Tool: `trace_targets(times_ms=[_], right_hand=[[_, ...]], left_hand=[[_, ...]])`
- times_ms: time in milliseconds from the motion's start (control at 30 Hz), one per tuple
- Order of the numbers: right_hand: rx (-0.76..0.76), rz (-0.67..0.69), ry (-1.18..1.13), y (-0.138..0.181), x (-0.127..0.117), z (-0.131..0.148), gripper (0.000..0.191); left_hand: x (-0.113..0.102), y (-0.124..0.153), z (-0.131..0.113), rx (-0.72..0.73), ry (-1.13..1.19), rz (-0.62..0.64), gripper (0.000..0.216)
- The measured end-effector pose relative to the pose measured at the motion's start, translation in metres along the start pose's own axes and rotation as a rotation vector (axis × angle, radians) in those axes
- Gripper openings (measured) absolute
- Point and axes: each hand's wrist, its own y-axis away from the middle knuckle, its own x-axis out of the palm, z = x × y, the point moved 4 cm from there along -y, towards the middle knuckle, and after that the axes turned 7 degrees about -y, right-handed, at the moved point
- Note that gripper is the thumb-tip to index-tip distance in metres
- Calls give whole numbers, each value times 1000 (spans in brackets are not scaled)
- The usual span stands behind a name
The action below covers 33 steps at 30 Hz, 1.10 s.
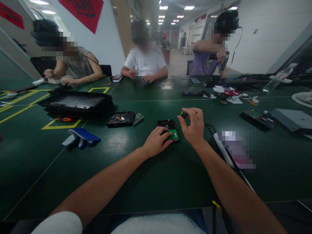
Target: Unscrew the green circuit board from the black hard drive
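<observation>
My left hand [157,142] grips a small hard drive [174,135] lying on the table, fingers over its green circuit board and thumb along the near edge. Part of the board is covered by those fingers. Just behind the drive lies a black hard drive part [166,123], partly hidden by the same hand. To the right, raised above the table, my right hand [193,126] pinches what looks like a screwdriver [184,114] with a short black-and-yellow handle. Its shaft cannot be made out. The two hands are apart.
Left of my hands lie an opened hard drive [120,119], a loose circuit board [138,119], blue-and-white gloves [84,136] and a black tray [78,102]. On the right are a phone [235,149], another drive [258,119] and a grey case [292,120]. Three people sit opposite.
</observation>
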Motion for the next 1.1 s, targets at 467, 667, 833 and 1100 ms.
trace_targets(times_ms=[467, 667, 833, 1100], right_hand=[[4, 5, -1, 0, -1, -1, 34], [-12, 60, -48, 0, 2, 2, 40], [1, 4, -30, -1, -2, 2, 33], [-4, 60, -35, -1, 2, 4, 41]], left_hand=[[-2, -1, -2, -5, 5, 0, 38], [-1, 0, -1, -5, 6, 2, 39], [0, 0, 0, -11, 17, 4, 38], [1, 0, 1, -16, 22, 9, 38]])
